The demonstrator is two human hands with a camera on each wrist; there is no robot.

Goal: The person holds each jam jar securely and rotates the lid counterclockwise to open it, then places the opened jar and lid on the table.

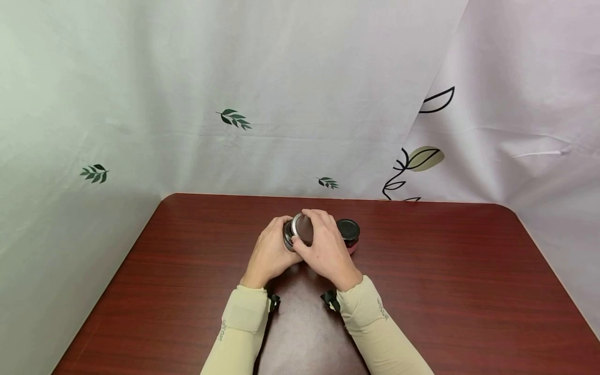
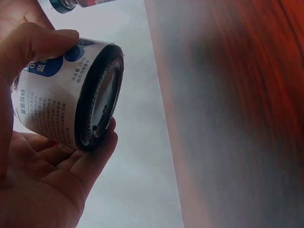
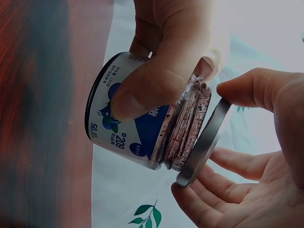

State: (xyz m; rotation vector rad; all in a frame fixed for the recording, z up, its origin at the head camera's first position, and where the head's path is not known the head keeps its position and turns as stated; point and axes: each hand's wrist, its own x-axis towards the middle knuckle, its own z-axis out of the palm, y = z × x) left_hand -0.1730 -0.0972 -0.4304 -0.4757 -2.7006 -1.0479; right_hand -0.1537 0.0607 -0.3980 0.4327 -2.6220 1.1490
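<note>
My left hand (image 1: 271,255) grips a small clear jar (image 3: 130,128) with a white and blue blueberry label, its thumb pressed on the label. In the left wrist view the jar's base (image 2: 102,102) faces toward the table side, so the jar lies tilted. Silvery, crinkled material (image 3: 187,128) shows at the jar's mouth in the right wrist view. There, the fingers and thumb of my right hand (image 1: 325,250) hold a round metal lid (image 3: 205,142) by its rim. That lid sits right at the mouth, tilted, with a narrow gap along one side.
Just behind my right hand stands another jar (image 1: 348,230) with a black lid and reddish contents. The reddish-brown wooden table (image 1: 445,291) has rounded far corners. A white curtain (image 1: 300,94) with leaf prints hangs behind and beside it.
</note>
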